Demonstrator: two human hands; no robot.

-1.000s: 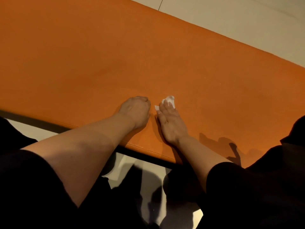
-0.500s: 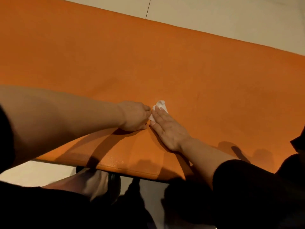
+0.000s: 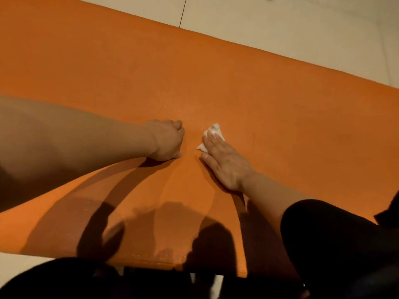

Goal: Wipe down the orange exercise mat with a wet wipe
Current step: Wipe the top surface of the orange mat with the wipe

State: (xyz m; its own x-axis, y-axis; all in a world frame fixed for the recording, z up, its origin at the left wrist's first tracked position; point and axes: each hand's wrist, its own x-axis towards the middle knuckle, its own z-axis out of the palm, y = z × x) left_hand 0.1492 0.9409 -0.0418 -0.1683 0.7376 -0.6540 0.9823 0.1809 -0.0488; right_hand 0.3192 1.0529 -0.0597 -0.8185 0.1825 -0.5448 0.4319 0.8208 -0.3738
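The right hand [image 3: 224, 160] lies flat on the orange exercise mat [image 3: 248, 87], fingers straight and close together, pressing a small white wet wipe [image 3: 212, 134] down against the surface. Nothing is curled round the wipe; it is simply pinned under the fingertips, with a crumpled white corner sticking out beyond them and another small flap showing at the thumb side of the hand. Just to the left of that pressing hand, with a narrow strip of bare mat between them, the left hand [image 3: 167, 140] rests on the mat as a fist, knuckles down and fingers tucked under; I cannot see anything held inside it. The left forearm runs back from the fist toward the left edge of the view, lifted a little above the mat so that a dark shadow falls beneath it. The right forearm leads back from the flat hand toward the lower right and ends in a black sleeve [image 3: 323, 238]. Nearer than both hands, several long shadows cross the mat, and close to its near edge a patch of the surface looks faintly speckled. Beyond the wipe the mat stretches away wide and plain to its far edge, where a pale tiled floor [image 3: 280, 24] begins, with one dark grout line running across it. Dark clothing fills the bottom of the view below the mat's near edge.
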